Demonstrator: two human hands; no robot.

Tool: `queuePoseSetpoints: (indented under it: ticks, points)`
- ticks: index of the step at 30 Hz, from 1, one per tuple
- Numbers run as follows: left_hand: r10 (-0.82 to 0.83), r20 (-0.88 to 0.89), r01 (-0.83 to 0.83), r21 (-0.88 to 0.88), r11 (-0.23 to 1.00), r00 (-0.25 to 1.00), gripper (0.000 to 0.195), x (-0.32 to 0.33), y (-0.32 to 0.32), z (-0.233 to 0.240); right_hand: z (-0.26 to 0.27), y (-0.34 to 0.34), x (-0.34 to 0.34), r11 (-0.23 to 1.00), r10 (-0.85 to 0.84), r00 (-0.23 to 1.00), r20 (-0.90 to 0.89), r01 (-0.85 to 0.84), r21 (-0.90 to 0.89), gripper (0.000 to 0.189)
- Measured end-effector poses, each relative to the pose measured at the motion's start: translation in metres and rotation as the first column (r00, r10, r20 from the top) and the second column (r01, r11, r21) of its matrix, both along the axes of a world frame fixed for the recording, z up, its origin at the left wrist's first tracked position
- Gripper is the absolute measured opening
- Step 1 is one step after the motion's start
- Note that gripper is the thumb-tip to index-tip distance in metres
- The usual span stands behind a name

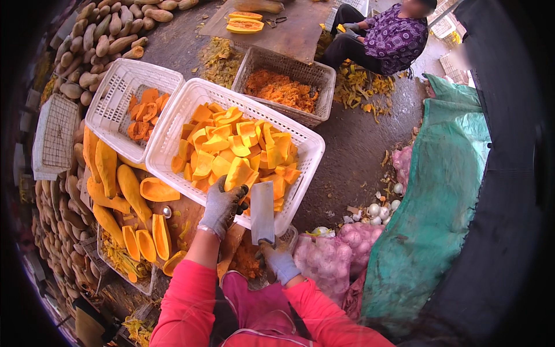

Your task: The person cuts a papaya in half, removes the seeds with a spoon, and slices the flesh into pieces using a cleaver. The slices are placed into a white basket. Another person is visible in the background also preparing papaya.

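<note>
My left hand (222,207), in a grey work glove with dark fingers, holds a piece of peeled orange squash (239,174) over the near side of a white plastic crate (310,149). Cut squash chunks (217,143) are heaped in this crate. In my right hand (277,259), also gloved, is a cleaver (262,210) with its broad blade pointing away from me over the crate's near rim. Peeled whole squashes (132,188) and hollowed halves (160,189) lie on the wooden board to the left, near a metal spoon (167,211).
A second white crate (110,108) holds fewer pieces. Behind stands a crate of orange pulp (282,91). Unpeeled squashes (115,26) are piled left. Net bags of onions (325,260) lie right, beside a green tarp (438,199). A seated co-worker (390,39) holds a yellow piece.
</note>
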State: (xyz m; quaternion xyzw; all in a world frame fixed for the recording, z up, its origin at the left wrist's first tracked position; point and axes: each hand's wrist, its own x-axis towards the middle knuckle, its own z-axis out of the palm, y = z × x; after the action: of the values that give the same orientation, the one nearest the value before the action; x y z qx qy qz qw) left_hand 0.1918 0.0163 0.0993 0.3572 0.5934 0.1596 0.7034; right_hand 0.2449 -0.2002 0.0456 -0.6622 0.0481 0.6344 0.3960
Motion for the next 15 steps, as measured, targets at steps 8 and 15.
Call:
queuePoseSetpoints:
  ticks: [8, 15]
  points:
    - [-0.178, 0.140, 0.164, 0.105, 0.981, 0.974, 0.064, 0.088, -0.020, 0.006, -0.001, -0.016, 0.004, 0.991, 0.116, 0.991, 0.060, -0.111, -0.077, 0.035]
    - [-0.038, 0.203, 0.028, 0.051, 0.998, 0.978, 0.051, 0.104, -0.022, -0.011, -0.021, -0.029, 0.006, 0.968, 0.242, 0.964, 0.115, -0.232, -0.094, 0.039]
